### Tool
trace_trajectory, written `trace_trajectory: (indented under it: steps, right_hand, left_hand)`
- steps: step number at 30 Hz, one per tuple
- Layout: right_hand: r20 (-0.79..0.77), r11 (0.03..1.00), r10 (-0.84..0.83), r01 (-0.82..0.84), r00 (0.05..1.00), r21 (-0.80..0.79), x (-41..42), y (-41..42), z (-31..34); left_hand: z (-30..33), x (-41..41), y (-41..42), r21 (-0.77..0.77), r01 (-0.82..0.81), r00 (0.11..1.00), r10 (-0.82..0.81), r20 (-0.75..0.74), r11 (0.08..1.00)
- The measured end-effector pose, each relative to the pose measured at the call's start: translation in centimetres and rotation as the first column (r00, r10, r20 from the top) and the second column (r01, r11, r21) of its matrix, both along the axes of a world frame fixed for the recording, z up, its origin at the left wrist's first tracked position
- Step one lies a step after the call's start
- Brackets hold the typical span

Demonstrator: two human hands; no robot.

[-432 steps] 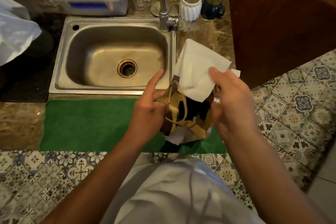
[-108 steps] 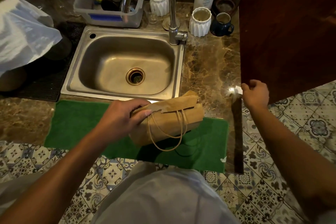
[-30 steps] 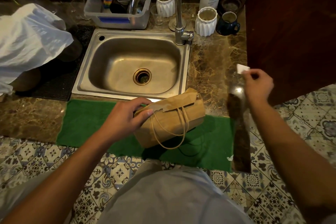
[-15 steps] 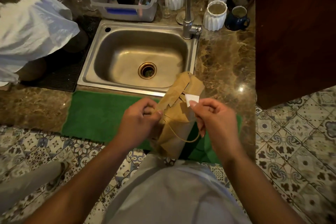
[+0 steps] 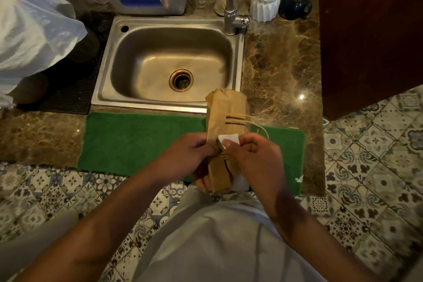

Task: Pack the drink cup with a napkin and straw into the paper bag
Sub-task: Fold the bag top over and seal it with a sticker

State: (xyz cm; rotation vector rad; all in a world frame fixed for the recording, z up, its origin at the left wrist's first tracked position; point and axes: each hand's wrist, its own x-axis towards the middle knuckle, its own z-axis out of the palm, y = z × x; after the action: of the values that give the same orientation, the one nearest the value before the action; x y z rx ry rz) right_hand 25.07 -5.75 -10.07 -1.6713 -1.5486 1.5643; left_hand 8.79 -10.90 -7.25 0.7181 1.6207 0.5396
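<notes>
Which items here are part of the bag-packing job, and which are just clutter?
In the job: paper bag, folded shut, held by left hand; small white sticker pressed on by right hand.

Lying about: sink, green mat, white ribbed cups, blue mug, plastic tub, white plastic bag.

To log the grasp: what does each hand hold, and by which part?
Left hand grips the paper bag at its middle; right hand pinches a small white sticker by its lower edge against it.
</notes>
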Motion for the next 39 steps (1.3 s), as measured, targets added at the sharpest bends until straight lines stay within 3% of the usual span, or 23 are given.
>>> trace_trajectory:
  steps: [6, 18, 27, 34, 39]
  right_hand:
    - [-0.043, 0.993, -0.049, 0.044, 0.998, -0.114, -0.2, 0.0, -0.3]
    - [-0.169, 0.949, -0.102, 0.045, 0.98, -0.313, -0.6, 1.1, 0.5]
    - [-0.089, 0.97, -0.036, 0.013, 0.995, -0.242, -1.1, 1.1, 0.1]
    - [-0.016, 0.976, 0.0, -0.004, 1.0, -0.219, -1.3, 1.2, -0.5]
    - [0.06, 0.986, 0.075, -0.065, 0.995, -0.155, -1.7, 1.5, -0.7]
  left_hand:
    - [0.2, 1.0, -0.6, -0.025, -0.161, 0.98, 0.163, 0.114, 0.987]
    - [-0.4, 1.7, -0.7, 0.024, -0.225, 0.968, 0.221, 0.121, 0.974]
    - [-0.2, 2.2, -0.4, 0.086, -0.17, 0.978, 0.157, 0.134, 0.982]
    - [-0.8, 1.4, -0.1, 0.144, -0.099, 0.994, 0.091, 0.062, 0.985]
    - [-1.1, 1.9, 0.5, 0.135, -0.18, 0.982, 0.186, -0.032, 0.974]
